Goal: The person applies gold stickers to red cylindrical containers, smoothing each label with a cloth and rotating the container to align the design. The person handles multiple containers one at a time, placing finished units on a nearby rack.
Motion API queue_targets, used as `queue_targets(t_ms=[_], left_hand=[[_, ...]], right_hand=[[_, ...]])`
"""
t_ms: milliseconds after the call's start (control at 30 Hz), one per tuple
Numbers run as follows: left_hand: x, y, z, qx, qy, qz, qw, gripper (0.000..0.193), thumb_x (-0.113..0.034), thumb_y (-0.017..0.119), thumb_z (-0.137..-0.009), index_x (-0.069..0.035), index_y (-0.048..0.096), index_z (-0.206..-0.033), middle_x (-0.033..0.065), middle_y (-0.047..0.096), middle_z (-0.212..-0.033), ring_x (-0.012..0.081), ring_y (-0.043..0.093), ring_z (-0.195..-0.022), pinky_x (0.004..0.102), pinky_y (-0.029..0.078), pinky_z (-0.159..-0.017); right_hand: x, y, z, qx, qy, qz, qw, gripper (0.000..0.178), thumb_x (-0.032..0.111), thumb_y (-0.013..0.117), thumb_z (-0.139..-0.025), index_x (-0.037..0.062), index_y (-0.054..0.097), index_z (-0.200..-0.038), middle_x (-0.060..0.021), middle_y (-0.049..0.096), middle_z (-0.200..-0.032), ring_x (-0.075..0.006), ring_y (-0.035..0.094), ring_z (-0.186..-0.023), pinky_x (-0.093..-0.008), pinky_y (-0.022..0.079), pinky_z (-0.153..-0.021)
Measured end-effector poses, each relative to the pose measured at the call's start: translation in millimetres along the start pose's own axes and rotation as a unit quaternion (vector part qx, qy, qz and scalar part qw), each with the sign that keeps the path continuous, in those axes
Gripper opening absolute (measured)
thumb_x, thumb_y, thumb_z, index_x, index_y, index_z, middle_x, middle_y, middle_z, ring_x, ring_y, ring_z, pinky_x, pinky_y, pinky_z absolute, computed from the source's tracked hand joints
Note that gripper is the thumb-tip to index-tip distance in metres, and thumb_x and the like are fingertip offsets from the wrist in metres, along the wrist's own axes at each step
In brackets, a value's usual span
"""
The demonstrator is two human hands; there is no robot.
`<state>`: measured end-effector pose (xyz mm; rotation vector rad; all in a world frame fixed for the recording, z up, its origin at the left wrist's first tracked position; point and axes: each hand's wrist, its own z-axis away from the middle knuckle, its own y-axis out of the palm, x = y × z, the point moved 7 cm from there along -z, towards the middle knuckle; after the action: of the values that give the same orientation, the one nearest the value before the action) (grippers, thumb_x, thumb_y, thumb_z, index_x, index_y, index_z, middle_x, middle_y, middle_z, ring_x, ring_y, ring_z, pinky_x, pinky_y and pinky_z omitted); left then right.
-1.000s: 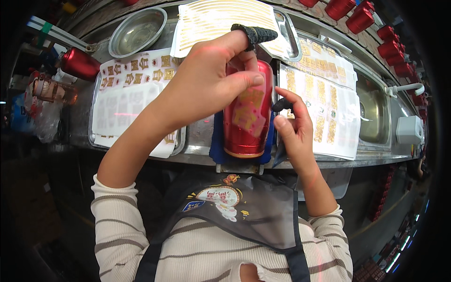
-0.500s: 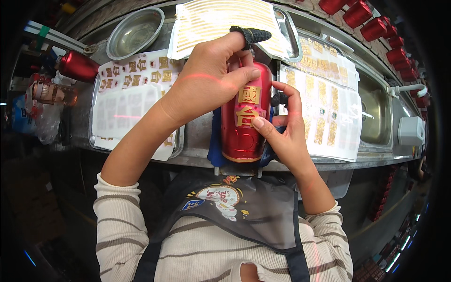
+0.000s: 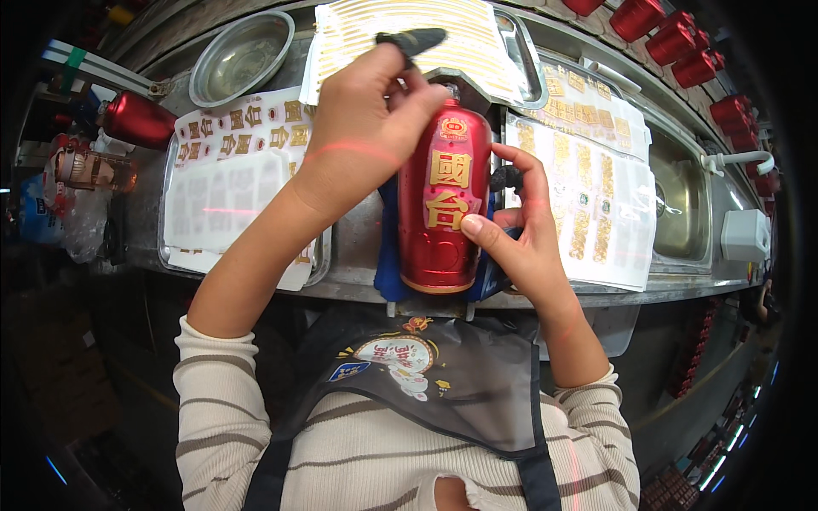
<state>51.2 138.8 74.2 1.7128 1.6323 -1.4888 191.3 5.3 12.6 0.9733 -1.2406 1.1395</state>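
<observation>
A red metallic bottle (image 3: 426,243) with raised gold characters and a round gold emblem (image 3: 453,129) near its shoulder lies with its base toward me, on a blue cloth-covered support (image 3: 388,255). Its right side is gripped by my right hand (image 3: 524,243), the thumb pressed beside the lower character and a black finger cot on one finger. By the bottle's neck (image 3: 452,92) is my left hand (image 3: 366,128), with its thumb and a finger in a black cot (image 3: 411,40) apart. The other left fingers are bent and partly hidden.
Left is a tray (image 3: 164,213) with sheets of gold character stickers (image 3: 243,128); a gold-striped sheet (image 3: 366,34) lies behind. Gold sticker sheets (image 3: 588,204) are at right, before a sink (image 3: 682,230). A metal bowl (image 3: 243,55) and another red bottle (image 3: 141,119) stand at left.
My left hand has moved up and left off the bottle's shoulder, uncovering the round gold emblem and the neck. My right hand keeps nearly the same hold.
</observation>
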Motion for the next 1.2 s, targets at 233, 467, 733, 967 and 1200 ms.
queue_targets(t_ms=[233,467,733,967,1200], left_hand=[[18.3,10.2,81.9,0.075,-0.176,0.219,0.957,0.078,-0.023,0.078,-0.087,0.007,0.031,-0.143,0.0238,0.046,-0.142,0.0303,0.048,-0.133,0.0401,0.036,-0.113],[9.5,33.6,100.0,0.061,-0.228,0.278,0.931,0.057,-0.016,0.072,-0.092,0.005,0.039,-0.133,0.0162,0.058,-0.124,0.0183,0.06,-0.113,0.0324,0.051,-0.094],[8.1,31.7,101.2,0.053,-0.216,0.279,0.934,0.056,-0.015,0.072,-0.091,0.004,0.04,-0.132,0.0146,0.06,-0.122,0.0173,0.061,-0.11,0.0308,0.052,-0.091],[14.9,28.9,99.2,0.054,-0.196,0.25,0.947,0.058,-0.02,0.074,-0.09,0.004,0.041,-0.131,0.0148,0.061,-0.12,0.0177,0.062,-0.107,0.0324,0.052,-0.089],[21.4,31.8,102.1,0.048,-0.212,0.235,0.947,0.045,-0.025,0.075,-0.089,0.003,0.047,-0.109,0.0152,0.063,-0.109,0.0153,0.063,-0.1,0.0308,0.052,-0.084]], right_hand=[[-4.6,0.6,5.6,-0.024,0.018,0.012,0.999,0.076,0.031,0.079,-0.081,0.0011,0.042,-0.14,-0.0121,0.052,-0.125,-0.0137,0.057,-0.1,-0.0254,0.05,-0.073],[-1.5,1.0,1.7,-0.057,-0.033,0.066,0.996,0.075,0.032,0.079,-0.082,0.0003,0.042,-0.138,-0.0136,0.054,-0.121,-0.016,0.057,-0.1,-0.0261,0.05,-0.075],[-2.2,-1.3,4.3,-0.048,-0.038,0.106,0.993,0.076,0.033,0.078,-0.082,0.0022,0.042,-0.141,-0.0126,0.053,-0.126,-0.0159,0.056,-0.102,-0.0265,0.049,-0.075],[41.7,2.6,-2.0,-0.036,-0.171,0.292,0.94,0.061,0.031,0.072,-0.087,0.0144,0.053,-0.142,-0.0131,0.065,-0.118,-0.0232,0.052,-0.09,-0.0313,0.048,-0.075],[48.0,10.2,-9.7,-0.013,-0.242,0.397,0.885,0.058,0.036,0.073,-0.085,0.0267,0.058,-0.14,-0.0157,0.067,-0.099,-0.0302,0.046,-0.078,-0.0356,0.048,-0.069]])
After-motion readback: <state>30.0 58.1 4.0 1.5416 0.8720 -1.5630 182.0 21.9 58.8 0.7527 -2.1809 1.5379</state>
